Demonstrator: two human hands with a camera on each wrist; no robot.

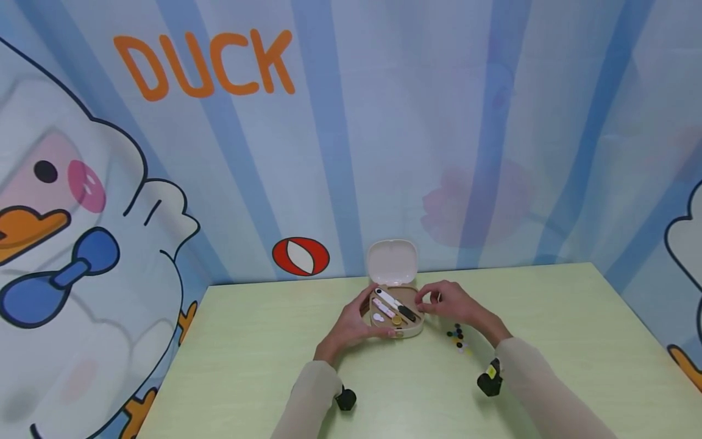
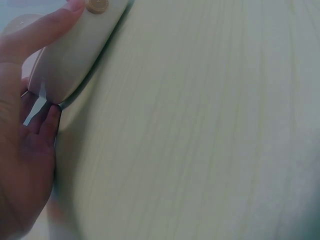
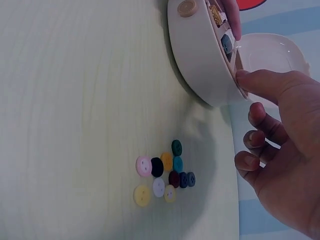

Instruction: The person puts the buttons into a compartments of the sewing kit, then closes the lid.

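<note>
The right hand (image 3: 295,160) has its thumb tip at the rim of a white case (image 3: 200,60), whose lid (image 3: 275,57) is open. Near it, on the pale surface (image 3: 90,120), eleven coloured buttons (image 3: 173,179) are lying close together.

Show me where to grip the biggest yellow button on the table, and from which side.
Have the right hand pinch the yellow button by opposite edges of its rim, from above on the person's side. It lies flat, apart from the lilac button, with nothing against its near rim, so that's probably easiest.
</note>
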